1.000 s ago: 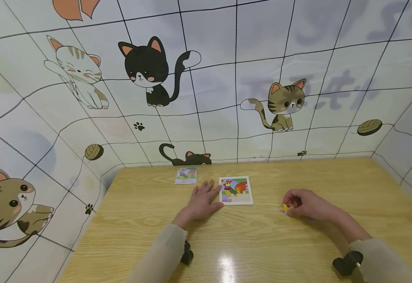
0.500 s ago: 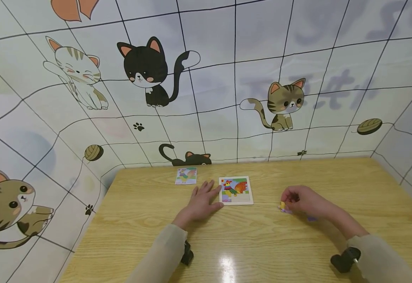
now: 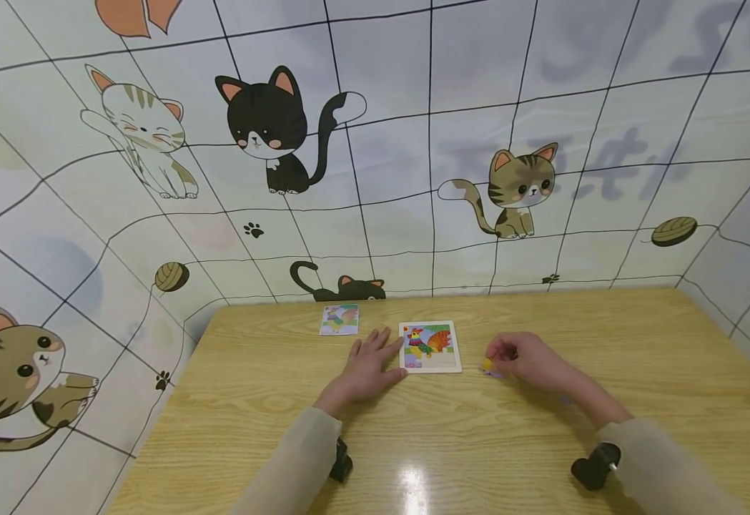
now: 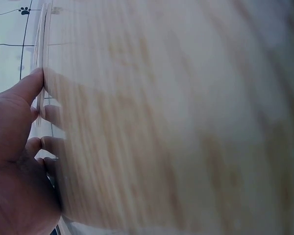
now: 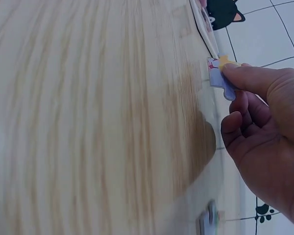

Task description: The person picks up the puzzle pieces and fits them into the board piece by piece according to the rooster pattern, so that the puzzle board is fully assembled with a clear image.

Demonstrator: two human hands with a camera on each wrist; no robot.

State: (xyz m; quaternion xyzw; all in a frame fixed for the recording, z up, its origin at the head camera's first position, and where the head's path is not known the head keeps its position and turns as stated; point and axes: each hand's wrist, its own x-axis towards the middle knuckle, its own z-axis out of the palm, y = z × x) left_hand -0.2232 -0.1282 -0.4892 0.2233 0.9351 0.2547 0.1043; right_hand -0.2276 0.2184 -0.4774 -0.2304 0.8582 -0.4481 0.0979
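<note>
A square rooster jigsaw puzzle [image 3: 429,346] lies in a white-framed tray [image 3: 439,370] on the table. My left hand [image 3: 368,366] rests flat beside it, fingers spread, with thumb and forefinger touching the tray's left edge. To the right of the tray my right hand [image 3: 529,361] pinches a yellow and purple puzzle piece [image 3: 487,368] between thumb and fingers. Seen from the right wrist, this puzzle piece [image 5: 217,78] has a rounded tab sticking out. The puzzle's lower right part shows bare backing. In the left wrist view, the left hand [image 4: 14,142] touches the tray's thin edge.
A small printed rooster card [image 3: 339,320] lies at the back left of the wooden table [image 3: 477,443]. A loose bluish piece [image 3: 565,400] lies under the right forearm. Behind the table stands a wall [image 3: 387,164] printed with cats.
My right hand has moved left toward the tray, carrying the yellow and purple puzzle piece. The left hand and the tray have stayed in place.
</note>
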